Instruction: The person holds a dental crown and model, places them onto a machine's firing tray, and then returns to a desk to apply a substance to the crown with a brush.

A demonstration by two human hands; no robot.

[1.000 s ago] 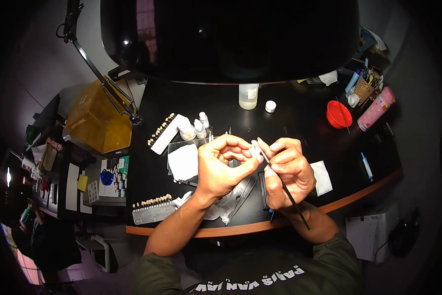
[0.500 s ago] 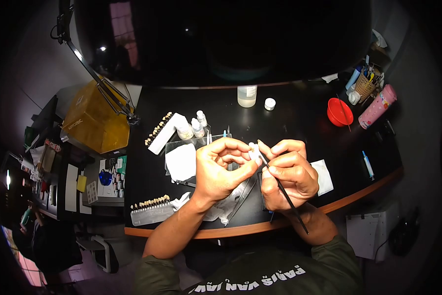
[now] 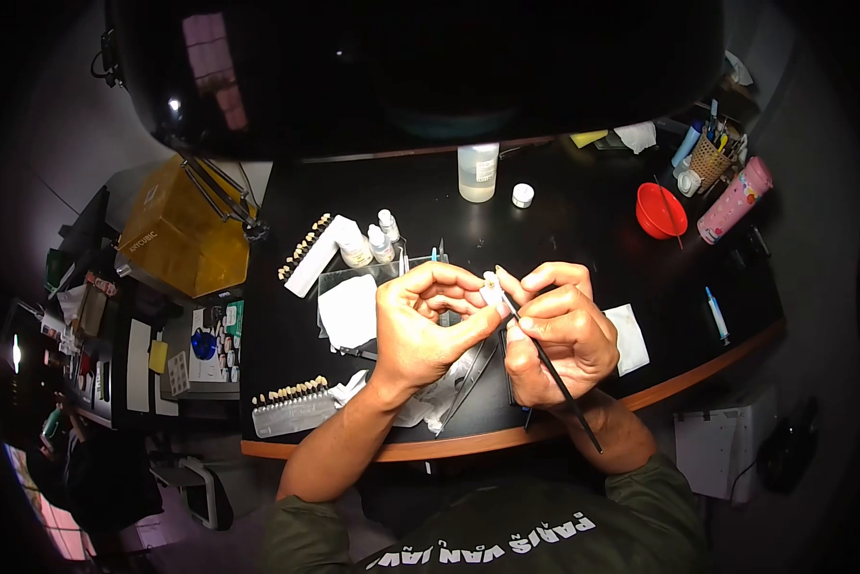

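My left hand (image 3: 420, 325) pinches a small white tooth-like piece (image 3: 492, 288) between thumb and fingertips, held above the black desk (image 3: 583, 239). My right hand (image 3: 556, 333) grips a thin black brush (image 3: 554, 373) like a pen; its tip touches the white piece. The brush handle slants down toward my right forearm. Both hands are close together at the middle of the desk.
Tweezers (image 3: 470, 378) and white tissue (image 3: 353, 311) lie under my hands. Two tooth shade guides (image 3: 291, 407) (image 3: 306, 251), small dropper bottles (image 3: 377, 241), a clear bottle (image 3: 476, 172), a white cap (image 3: 523, 195), a red bowl (image 3: 661, 210), a pink tube (image 3: 731, 201) and an orange box (image 3: 176, 230) surround them.
Both hands with the piece and brush sit slightly higher and to the left in the picture, as does the whole desk; the grips have not changed.
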